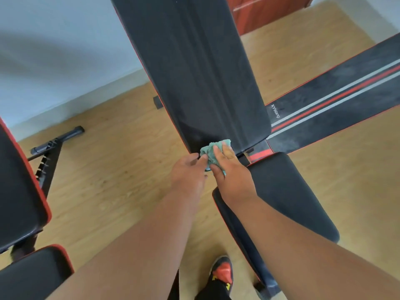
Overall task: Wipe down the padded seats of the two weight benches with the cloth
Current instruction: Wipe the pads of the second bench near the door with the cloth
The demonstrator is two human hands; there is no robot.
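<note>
A black weight bench with red piping fills the middle: its long back pad (199, 68) slopes away from me and its seat pad (287, 195) lies nearer, to the right. A small teal cloth (211, 151) is bunched at the back pad's lower edge, by the gap between the two pads. My right hand (232, 178) presses on the cloth with its fingers spread over it. My left hand (189, 172) pinches the cloth's left side. A second black and red bench (19, 191) stands at the left edge, partly out of view.
A black mat with red and grey stripes (337, 105) lies on the wooden floor at the right. The left bench's metal frame and foot bar (56, 139) jut out over the floor. A pale wall runs behind. My shoe (223, 271) is beside the seat pad.
</note>
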